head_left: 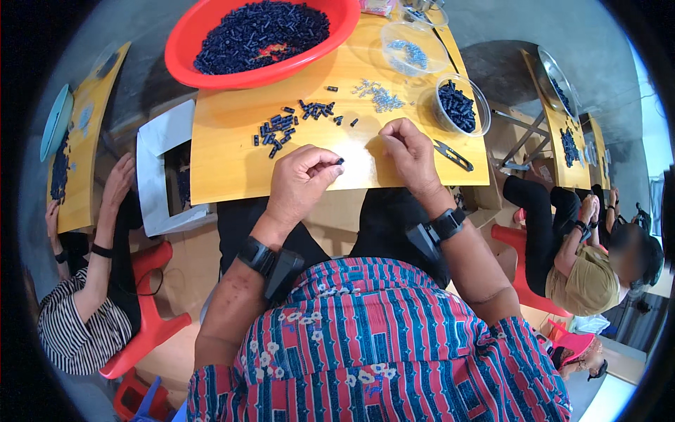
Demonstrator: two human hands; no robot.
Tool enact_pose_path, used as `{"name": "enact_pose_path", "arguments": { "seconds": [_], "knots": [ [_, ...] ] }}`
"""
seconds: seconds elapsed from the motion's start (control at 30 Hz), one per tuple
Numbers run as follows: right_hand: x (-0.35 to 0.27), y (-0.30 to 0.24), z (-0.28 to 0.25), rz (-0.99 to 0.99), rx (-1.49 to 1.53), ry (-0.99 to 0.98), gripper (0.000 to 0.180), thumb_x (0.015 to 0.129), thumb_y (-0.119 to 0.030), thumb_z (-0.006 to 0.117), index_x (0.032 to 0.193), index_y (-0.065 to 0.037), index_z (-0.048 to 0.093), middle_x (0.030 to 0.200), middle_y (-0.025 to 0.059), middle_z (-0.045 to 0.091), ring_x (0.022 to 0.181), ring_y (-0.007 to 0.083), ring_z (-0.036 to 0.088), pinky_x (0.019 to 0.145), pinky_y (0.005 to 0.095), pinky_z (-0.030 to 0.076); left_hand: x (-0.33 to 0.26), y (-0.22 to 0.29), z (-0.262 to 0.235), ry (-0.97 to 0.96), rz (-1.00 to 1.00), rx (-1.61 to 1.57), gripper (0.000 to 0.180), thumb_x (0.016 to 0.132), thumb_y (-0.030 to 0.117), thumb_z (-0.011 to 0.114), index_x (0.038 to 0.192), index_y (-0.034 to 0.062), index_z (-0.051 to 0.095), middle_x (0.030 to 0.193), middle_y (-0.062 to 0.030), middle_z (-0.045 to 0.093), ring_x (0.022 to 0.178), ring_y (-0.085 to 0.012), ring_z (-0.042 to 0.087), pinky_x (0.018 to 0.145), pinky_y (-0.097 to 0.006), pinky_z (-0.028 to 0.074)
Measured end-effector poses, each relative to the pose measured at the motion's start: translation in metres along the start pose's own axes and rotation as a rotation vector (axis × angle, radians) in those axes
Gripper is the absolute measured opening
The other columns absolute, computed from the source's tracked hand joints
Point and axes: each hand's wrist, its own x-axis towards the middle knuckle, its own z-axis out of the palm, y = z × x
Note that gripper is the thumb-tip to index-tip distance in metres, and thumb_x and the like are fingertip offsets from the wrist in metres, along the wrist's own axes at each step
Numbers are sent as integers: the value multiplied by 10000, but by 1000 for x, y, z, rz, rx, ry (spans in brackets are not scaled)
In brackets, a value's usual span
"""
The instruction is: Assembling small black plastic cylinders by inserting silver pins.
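My left hand [299, 184] pinches a small dark-blue cylindrical piece [340, 161] between thumb and fingertips, just above the table's near edge. To its right, my right hand [415, 158] has its thumb and fingers pressed together; whatever they hold, if anything, is too small to make out. Loose dark cylindrical pieces [275, 132] lie in clusters beyond my left hand, and a couple of single ones sit between the hands and a scatter of tiny clear parts [383, 98]. Black thread snips [453, 155] rest just right of my right hand.
A large red basin [309, 62] heaped with dark pieces stands at the far left of the yellow table [225, 162]. At right are a clear tub [485, 121] of dark pieces and a clear bowl [422, 32] of tiny parts. People sit at tables on both sides.
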Motion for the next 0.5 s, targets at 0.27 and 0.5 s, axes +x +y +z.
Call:
{"name": "enact_pose_path", "arguments": {
  "seconds": [0.27, 0.5],
  "knots": [
    [-14, -11, 16, 296, 638, -110, 70, 960, -53, 554, 993, -16, 604, 779, 5, 559, 716, 101, 562, 683, 259, 470, 3, 1, 1, 21, 12, -10, 108, 819, 47, 748, 900, -8, 703, 790, -46, 661, 663, -89, 600, 621, -234, 491],
    [-15, -24, 24, 352, 623, -196, 80, 944, -48, 584, 1005, -12, 623, 815, 12, 602, 753, 103, 597, 727, 251, 502, 2, 3, 0, -14, 12, -10, 92, 829, 31, 741, 892, -9, 688, 792, -26, 631, 691, -69, 561, 626, -222, 460]
  ]
}}
